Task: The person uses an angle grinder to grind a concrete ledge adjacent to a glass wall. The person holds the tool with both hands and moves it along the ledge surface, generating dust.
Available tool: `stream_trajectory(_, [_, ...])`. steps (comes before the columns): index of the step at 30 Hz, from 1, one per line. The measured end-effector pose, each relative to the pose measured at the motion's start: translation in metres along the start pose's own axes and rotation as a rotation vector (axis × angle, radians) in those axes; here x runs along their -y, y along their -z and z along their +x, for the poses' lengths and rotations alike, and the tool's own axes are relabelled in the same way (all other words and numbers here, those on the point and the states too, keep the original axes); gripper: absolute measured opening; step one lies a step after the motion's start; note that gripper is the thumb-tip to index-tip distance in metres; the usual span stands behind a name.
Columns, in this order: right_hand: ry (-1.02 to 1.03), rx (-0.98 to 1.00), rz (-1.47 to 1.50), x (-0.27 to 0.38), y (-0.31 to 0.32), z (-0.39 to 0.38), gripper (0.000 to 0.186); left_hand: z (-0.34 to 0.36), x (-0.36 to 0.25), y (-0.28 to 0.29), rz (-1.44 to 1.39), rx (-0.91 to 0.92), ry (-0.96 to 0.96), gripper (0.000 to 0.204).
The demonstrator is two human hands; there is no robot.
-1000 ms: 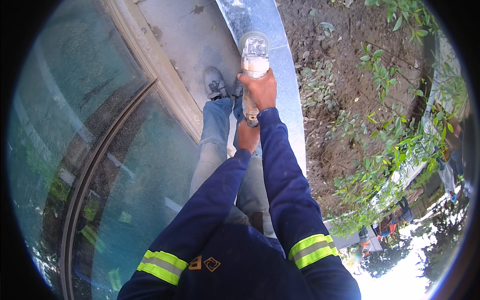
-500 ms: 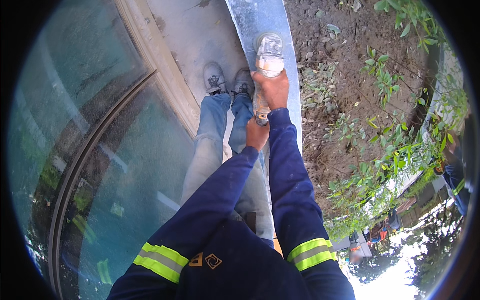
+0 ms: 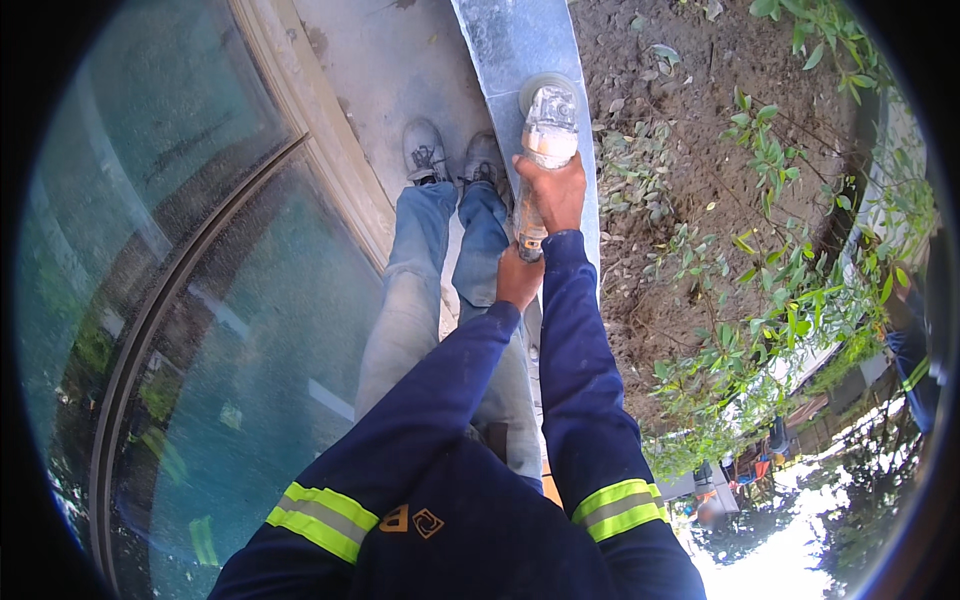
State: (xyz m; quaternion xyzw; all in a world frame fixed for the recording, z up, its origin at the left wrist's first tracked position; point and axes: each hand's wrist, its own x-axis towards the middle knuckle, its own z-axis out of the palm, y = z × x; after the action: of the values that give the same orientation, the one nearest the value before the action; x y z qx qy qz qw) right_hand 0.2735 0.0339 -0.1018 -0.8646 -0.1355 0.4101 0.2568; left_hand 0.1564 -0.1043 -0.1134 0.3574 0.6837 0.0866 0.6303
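Note:
Both of my hands grip a dusty angle grinder (image 3: 549,135), whose round disc (image 3: 543,88) lies against the grey stone slab (image 3: 507,40). My right hand (image 3: 560,190) is wrapped round the body just behind the tool's head. Nearer to me, my left hand (image 3: 519,277) is closed round the rear end of the handle. White dust coats the head of the grinder. The slab runs away from me as a long pale strip, and my arms and the tool cover part of it.
Left of my legs stands a large dusty glass pane (image 3: 270,260) in a pale frame (image 3: 335,150). My shoes (image 3: 425,150) are on a concrete floor (image 3: 385,60). Bare soil (image 3: 690,130) and leafy branches (image 3: 790,290) lie along the slab's right side. Another person's dark sleeve (image 3: 910,365) shows at the far right.
The grinder and both hands have come slightly nearer to me and a little to the right. Its head has tilted, so more of the disc shows at its left. Both hands keep their hold.

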Motion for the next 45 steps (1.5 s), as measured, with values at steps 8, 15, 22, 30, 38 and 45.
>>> stream_trajectory(8, [-0.006, 0.061, -0.043, 0.004, -0.016, -0.010, 0.080, 0.003, 0.013, 0.016, -0.039, -0.014, -0.035, 0.017])
stream_trajectory(15, [-0.040, -0.012, -0.066, -0.001, 0.004, -0.009, 0.075, -0.011, -0.004, 0.003, 0.042, -0.012, 0.008, 0.020])
stream_trajectory(22, [-0.010, 0.047, -0.064, 0.018, -0.015, 0.001, 0.080, 0.014, -0.005, 0.013, -0.108, 0.009, -0.065, 0.027])
stream_trajectory(30, [-0.073, 0.084, -0.141, 0.017, -0.012, -0.018, 0.083, -0.009, 0.011, 0.019, -0.294, 0.066, 0.075, 0.030])
stream_trajectory(38, [-0.027, 0.032, -0.111, 0.021, 0.002, 0.004, 0.083, 0.012, -0.001, -0.006, -0.197, 0.048, 0.048, 0.024])
stream_trajectory(45, [-0.006, 0.078, -0.097, 0.028, -0.023, 0.001, 0.083, 0.023, 0.011, 0.009, -0.161, -0.014, -0.030, 0.025])
